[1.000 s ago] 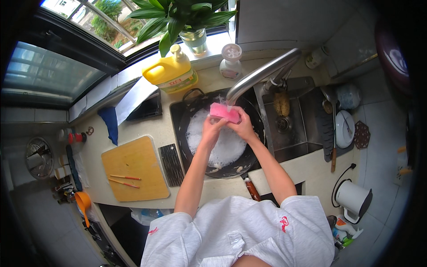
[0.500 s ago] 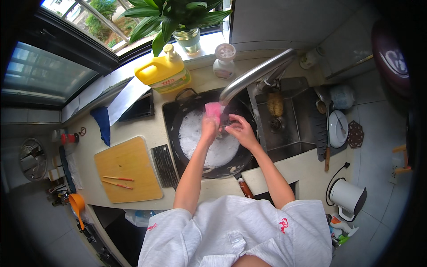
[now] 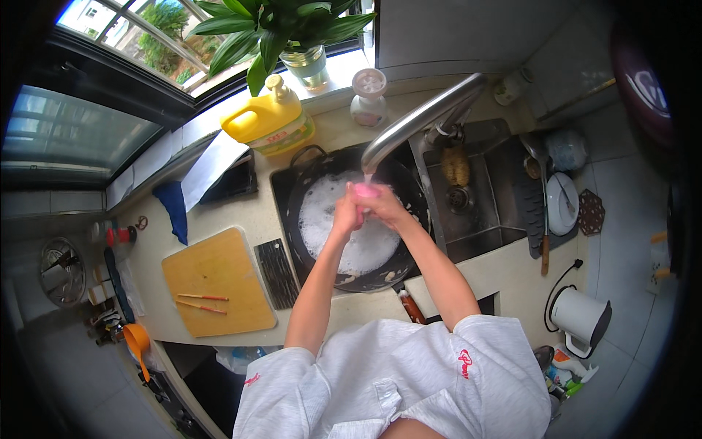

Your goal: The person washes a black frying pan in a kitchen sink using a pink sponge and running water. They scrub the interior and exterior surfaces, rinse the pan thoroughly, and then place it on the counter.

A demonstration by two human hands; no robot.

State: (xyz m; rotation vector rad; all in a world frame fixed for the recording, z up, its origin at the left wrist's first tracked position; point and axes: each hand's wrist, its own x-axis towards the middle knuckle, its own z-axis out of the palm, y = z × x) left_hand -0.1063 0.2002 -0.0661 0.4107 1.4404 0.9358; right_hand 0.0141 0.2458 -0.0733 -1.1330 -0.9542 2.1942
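Observation:
A pink sponge point(image 3: 364, 193) is squeezed between my two hands, just under the spout of the metal faucet point(image 3: 417, 121). My left hand point(image 3: 346, 211) closes on it from the left. From the right, my right hand point(image 3: 386, 205) wraps over it, its fingers partly hidden. Water runs from the spout onto the sponge. Below my hands a large black wok point(image 3: 391, 274) holds white suds point(image 3: 322, 219) and stands in the left sink basin. Its brown handle point(image 3: 412, 307) points toward me over the counter edge.
Right of the wok is a second sink basin point(image 3: 493, 219) with a brown scrubber point(image 3: 455, 167). A yellow jug point(image 3: 267, 121) and a white foam bottle point(image 3: 368, 102) stand behind. To the left lie a cutting board point(image 3: 219, 271) with chopsticks and a black block point(image 3: 277, 274). A white kettle point(image 3: 578, 318) sits at right.
My right hand has come left and closed on the sponge together with my left hand. The sponge is lower and slightly right, and water now falls on it. The view has shifted slightly.

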